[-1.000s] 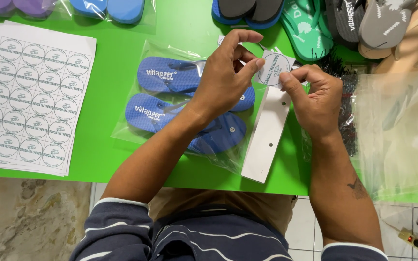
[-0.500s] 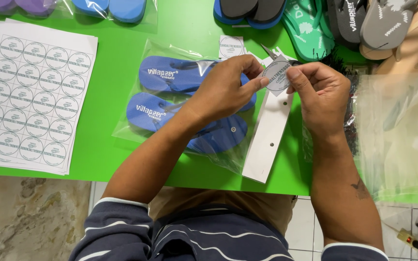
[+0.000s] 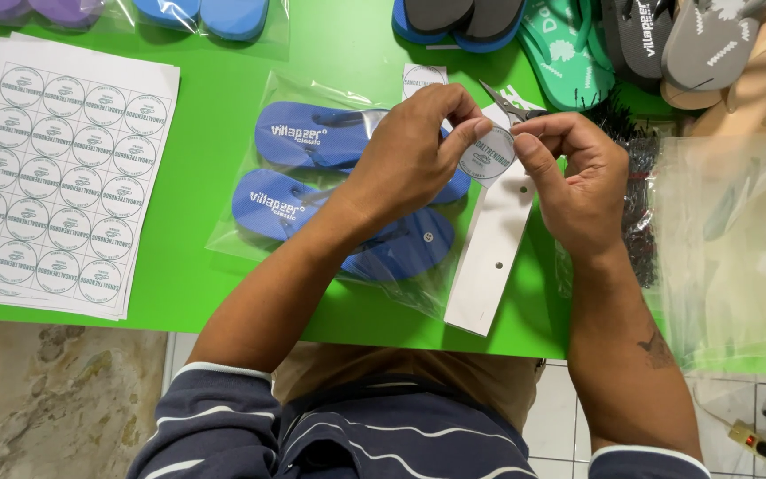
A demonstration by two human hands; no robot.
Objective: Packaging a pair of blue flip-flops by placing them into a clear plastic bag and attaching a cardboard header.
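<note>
From the head camera, the left hand and the right hand pinch a round white sticker between thumbs and fingertips, fingers curled closed on its edges. The sticker's printed face tilts up toward the camera, above a bagged pair of blue flip-flops whose long axes run left to right across the green tabletop. A white card strip lies steeply slanted just beneath. A sheet of round stickers lies far left.
</note>
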